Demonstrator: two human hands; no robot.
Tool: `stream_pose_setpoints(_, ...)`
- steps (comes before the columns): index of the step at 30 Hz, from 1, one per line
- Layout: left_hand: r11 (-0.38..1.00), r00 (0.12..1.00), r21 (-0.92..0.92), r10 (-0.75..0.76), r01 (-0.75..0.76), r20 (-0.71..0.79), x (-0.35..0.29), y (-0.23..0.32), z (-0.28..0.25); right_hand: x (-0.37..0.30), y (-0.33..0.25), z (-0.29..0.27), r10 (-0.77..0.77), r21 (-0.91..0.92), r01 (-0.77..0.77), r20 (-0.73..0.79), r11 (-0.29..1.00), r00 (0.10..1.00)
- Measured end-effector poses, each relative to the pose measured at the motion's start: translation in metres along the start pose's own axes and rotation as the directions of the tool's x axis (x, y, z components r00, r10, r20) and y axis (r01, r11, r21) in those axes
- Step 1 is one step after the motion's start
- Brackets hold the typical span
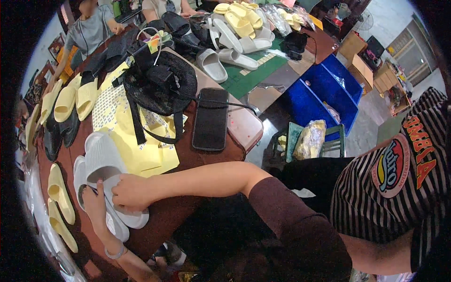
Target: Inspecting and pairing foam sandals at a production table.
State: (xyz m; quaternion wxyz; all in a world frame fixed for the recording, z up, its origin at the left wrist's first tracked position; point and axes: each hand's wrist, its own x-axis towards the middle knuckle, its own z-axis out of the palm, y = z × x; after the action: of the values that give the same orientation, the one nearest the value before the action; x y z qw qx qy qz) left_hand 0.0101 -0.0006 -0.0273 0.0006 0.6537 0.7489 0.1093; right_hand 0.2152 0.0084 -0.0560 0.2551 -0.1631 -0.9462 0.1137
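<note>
A pair of pale grey slide slippers lies side by side on the brown table [188,164] in front of me. My left hand [95,204] is at the left slipper [81,171], thumb up beside the strap and fingers bent round its edge. A small dark bit shows by those fingers, too small to name. My right hand [130,192] rests over the footbed of the right slipper [101,152], below its ribbed strap. Its fingers are curled closed, and whatever they pinch is hidden. My right forearm crosses the table edge.
Yellow sticker sheets [141,150], a black mesh cap [162,84] and a black phone [210,120] lie beyond my hands. Pale yellow slippers [61,202] line the left side. More slippers [235,28] are piled at the back. Blue bins [319,98] stand right; a person in stripes [376,192] is close.
</note>
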Motion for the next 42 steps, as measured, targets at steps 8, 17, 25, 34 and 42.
stream_pose_setpoints(8, 0.996, 1.000, -0.093, 0.003, 0.000, 0.030, -0.002, -0.004, 0.003, -0.003, 0.000, 0.003, -0.008, 0.031, 0.009, -0.024, 0.999, 1.000)
stream_pose_setpoints(17, 0.998, 1.000, -0.065, 0.013, -0.012, 0.014, -0.002, -0.001, 0.001, -0.002, 0.001, 0.001, -0.022, -0.004, 0.022, 0.051, 1.000, 0.998)
stream_pose_setpoints(25, 1.000, 1.000, -0.015, 0.024, -0.023, 0.012, -0.001, -0.004, 0.002, 0.000, 0.000, 0.006, -0.017, -0.038, 0.018, 0.029, 0.999, 0.999)
stream_pose_setpoints(34, 0.991, 0.998, -0.123, 0.057, -0.056, 0.003, 0.000, -0.004, 0.003, -0.003, 0.002, 0.013, -0.028, -0.013, 0.027, -0.073, 1.000, 0.997)
stream_pose_setpoints(42, 0.990, 1.000, -0.137, 0.020, -0.019, 0.009, 0.000, -0.001, 0.001, -0.003, 0.002, 0.012, -0.043, -0.019, 0.041, -0.116, 0.999, 0.992)
